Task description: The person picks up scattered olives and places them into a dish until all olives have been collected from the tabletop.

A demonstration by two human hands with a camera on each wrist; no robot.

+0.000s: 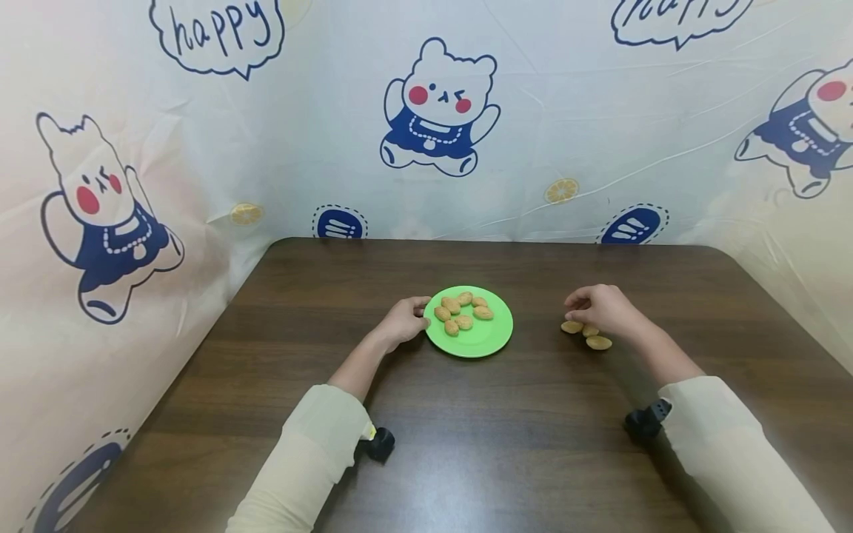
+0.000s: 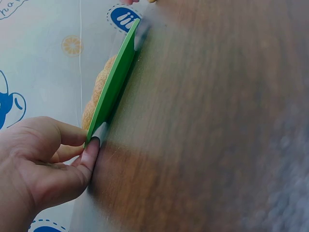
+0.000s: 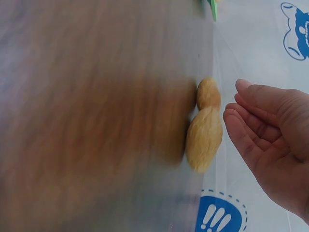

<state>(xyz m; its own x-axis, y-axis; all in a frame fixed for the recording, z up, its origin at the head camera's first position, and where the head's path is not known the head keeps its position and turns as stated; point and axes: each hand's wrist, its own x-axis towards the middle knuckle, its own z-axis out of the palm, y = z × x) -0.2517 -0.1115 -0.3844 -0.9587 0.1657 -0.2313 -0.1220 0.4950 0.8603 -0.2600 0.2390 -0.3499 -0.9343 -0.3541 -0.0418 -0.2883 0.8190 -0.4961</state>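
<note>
My left hand (image 1: 403,323) pinches the left rim of a round green plate (image 1: 474,346) between thumb and fingers. In the left wrist view the plate (image 2: 116,82) appears edge-on, with the thumb below its rim. Several tan, oval nuts in the shell, almond-like, lie on the plate; one nut (image 1: 483,313) sits toward its right side. To the right, my right hand (image 1: 609,309) hovers just over more such nuts (image 1: 598,343) on the table, three of them visible. The right wrist view shows its loosely bent fingers with nothing between them, apart from a nut (image 3: 204,139).
The dark brown wooden table (image 1: 506,429) carries both the plate and the loose nuts. Behind it and along the sides hangs a pale cloth (image 1: 546,111) printed with cartoon bears. A small black camera sits at each wrist.
</note>
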